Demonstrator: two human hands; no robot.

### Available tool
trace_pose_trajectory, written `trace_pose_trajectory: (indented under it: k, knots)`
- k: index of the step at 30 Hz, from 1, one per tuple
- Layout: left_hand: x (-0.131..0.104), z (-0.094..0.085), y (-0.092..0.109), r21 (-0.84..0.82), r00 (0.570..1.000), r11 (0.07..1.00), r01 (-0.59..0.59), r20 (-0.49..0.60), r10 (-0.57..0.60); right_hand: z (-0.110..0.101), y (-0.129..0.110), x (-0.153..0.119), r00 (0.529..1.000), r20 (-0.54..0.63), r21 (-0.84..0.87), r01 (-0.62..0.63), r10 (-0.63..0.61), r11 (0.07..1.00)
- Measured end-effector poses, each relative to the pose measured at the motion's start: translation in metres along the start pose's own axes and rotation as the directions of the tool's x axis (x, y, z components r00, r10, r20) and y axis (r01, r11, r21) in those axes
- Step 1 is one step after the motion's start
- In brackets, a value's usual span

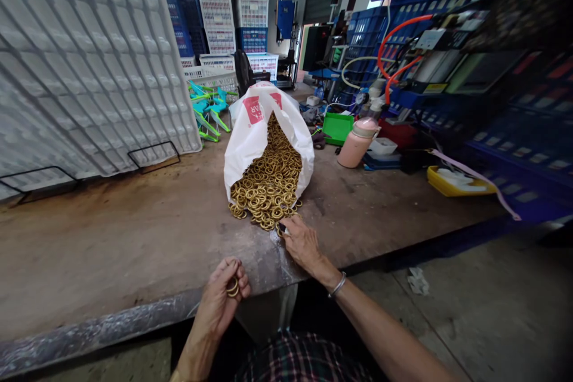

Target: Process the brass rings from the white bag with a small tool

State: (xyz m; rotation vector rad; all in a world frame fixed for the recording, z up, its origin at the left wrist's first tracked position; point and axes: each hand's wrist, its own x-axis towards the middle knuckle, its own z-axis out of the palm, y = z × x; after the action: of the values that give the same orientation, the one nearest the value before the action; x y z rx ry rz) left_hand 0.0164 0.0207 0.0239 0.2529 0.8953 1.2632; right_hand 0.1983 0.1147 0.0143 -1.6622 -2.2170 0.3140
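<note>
A white plastic bag (244, 142) with red print lies open on the table, and a heap of brass-coloured rings (273, 182) spills from its mouth. My left hand (225, 292) is closed near the table's front edge, with a few of the rings in its curled fingers. At the front right of the heap, my right hand (301, 243) has its fingers bent together. Between its fingertips is a small dark object, too small to make out, right beside the rings.
Tall white ribbed trays (89, 54) stand at the left on black wire stands. Right of the bag are a green tray (338, 128), a pink bottle (357, 143) and a yellow tray (463, 184). The brown table (111, 245) ends in a wrapped front edge.
</note>
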Motion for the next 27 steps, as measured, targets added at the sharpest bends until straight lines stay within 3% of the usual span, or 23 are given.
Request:
trace_pose_trajectory:
  k: [5, 11, 17, 23, 27]
  knots:
    - [0.0, 0.007, -0.004, 0.103, 0.995, 0.991, -0.09, -0.036, 0.094, 0.008, -0.004, -0.002, 0.987, -0.104, 0.217, 0.143, -0.123, 0.966]
    - [0.002, 0.014, -0.01, 0.331, 0.965, 0.922, -0.202, -0.093, 0.245, 0.008, -0.031, -0.018, 0.973, -0.012, 0.447, 0.212, -0.231, 0.869]
    - [-0.003, 0.01, -0.01, 0.441, 0.964, 0.875, -0.201, -0.071, 0.257, 0.003, -0.052, -0.026, 0.953, 0.025, 0.547, 0.24, -0.302, 0.802]
    - [-0.006, 0.003, -0.008, 0.427, 0.97, 0.884, -0.19, -0.058, 0.236, 0.002, -0.062, -0.025, 0.944, 0.104, 0.668, 0.167, -0.313, 0.725]
    - [-0.004, 0.002, -0.011, 0.487, 0.934, 0.837, -0.251, -0.105, 0.342, 0.004, -0.068, -0.022, 0.978, 0.167, 0.744, -0.041, -0.126, 0.667]
